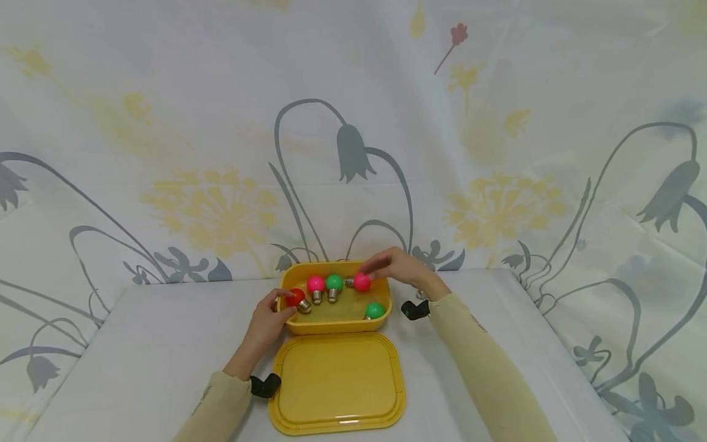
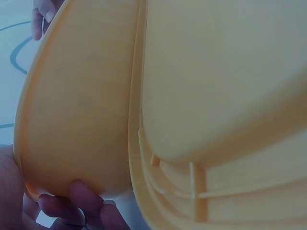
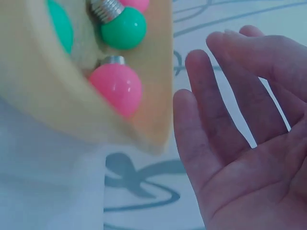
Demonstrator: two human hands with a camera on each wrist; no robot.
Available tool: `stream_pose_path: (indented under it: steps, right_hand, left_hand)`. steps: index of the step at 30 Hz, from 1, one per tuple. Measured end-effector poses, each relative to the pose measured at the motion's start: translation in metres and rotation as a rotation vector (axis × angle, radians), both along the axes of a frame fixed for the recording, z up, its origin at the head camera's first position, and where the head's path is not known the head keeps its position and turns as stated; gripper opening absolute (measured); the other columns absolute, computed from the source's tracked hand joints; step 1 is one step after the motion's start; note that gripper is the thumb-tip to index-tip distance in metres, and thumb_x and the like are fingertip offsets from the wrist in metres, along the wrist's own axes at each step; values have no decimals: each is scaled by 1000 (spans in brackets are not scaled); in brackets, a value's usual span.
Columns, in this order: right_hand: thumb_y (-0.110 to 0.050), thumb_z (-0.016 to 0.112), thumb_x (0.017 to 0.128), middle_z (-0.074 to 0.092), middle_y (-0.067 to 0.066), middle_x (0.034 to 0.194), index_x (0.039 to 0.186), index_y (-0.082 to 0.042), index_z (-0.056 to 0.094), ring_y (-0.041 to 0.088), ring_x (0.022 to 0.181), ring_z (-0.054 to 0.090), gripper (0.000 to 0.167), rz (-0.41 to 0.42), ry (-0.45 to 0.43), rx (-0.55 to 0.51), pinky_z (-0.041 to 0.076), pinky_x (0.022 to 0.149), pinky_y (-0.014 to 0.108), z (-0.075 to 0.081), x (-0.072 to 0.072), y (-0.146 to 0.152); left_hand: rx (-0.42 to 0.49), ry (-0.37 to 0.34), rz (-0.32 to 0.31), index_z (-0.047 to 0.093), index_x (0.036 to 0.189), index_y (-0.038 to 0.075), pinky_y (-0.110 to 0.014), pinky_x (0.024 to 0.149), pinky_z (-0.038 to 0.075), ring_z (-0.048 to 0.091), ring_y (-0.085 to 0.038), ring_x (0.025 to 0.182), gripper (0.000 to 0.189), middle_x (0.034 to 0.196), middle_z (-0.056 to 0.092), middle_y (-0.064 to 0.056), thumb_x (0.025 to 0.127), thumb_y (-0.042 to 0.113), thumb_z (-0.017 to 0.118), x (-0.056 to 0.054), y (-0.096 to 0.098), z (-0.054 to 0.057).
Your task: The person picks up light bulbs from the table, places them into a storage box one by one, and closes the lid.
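Note:
A yellow plastic box [image 1: 331,328] holds several small coloured light bulbs with silver screw bases. My left hand [image 1: 267,318] grips the box's left end; in the left wrist view its fingers [image 2: 86,203] lie against the outer wall. Right by that hand, inside the box, is a red bulb [image 1: 295,297]. My right hand [image 1: 402,267] hovers over the right end with loosely extended fingers and an empty palm. Below its fingertips rests a pink bulb [image 1: 363,282]. Another pink bulb [image 1: 316,284] and a green bulb [image 1: 334,282] lie along the back. A second green bulb [image 1: 375,310] is front right.
A yellow lid [image 1: 338,383] lies flat on the white table in front of the box. The white-covered tabletop [image 1: 166,344] extends to both sides. Close behind the box hangs a flower-patterned cloth [image 1: 232,123]. Black straps with camera mounts sit at both wrists.

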State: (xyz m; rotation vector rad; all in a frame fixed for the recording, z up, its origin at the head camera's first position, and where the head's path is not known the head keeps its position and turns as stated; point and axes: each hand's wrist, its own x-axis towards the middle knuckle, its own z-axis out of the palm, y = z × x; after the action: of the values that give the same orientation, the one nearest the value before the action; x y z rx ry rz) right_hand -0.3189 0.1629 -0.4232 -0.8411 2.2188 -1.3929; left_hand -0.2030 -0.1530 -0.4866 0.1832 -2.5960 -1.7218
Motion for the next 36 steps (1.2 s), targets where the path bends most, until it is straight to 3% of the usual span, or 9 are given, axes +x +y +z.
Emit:
stream_pose_path:
  steps: [9,14,27,36]
  right_hand:
    - [-9,67,94,67,15,122,120,-4,71,26,113,63,27,-135,5,18,49,97,41,-4,5,30]
    - [-9,65,95,65,18,125,125,-1,68,36,118,59,31,-179,4,33,45,101,46,-6,11,48]
    - [-9,63,96,61,22,130,129,0,65,36,115,61,33,-315,22,76,48,98,44,-19,24,101]
    - [-9,66,94,62,22,129,128,2,65,37,127,51,36,-422,49,84,36,106,57,-32,26,131]
  left_hand:
    - [5,3,1,61,121,8,-22,59,42,47,-19,71,28,98,54,-14,93,9,65,0,1,-1]
    - [12,3,1,61,120,8,-22,61,43,48,-21,75,28,106,56,-15,93,9,65,1,1,-1]
    - [15,2,-8,61,120,7,-22,59,39,45,-19,72,28,92,50,-11,93,9,65,0,0,0]
    - [11,13,-10,62,119,6,-22,58,37,42,-18,70,27,97,53,-13,93,7,65,-1,-1,-1]
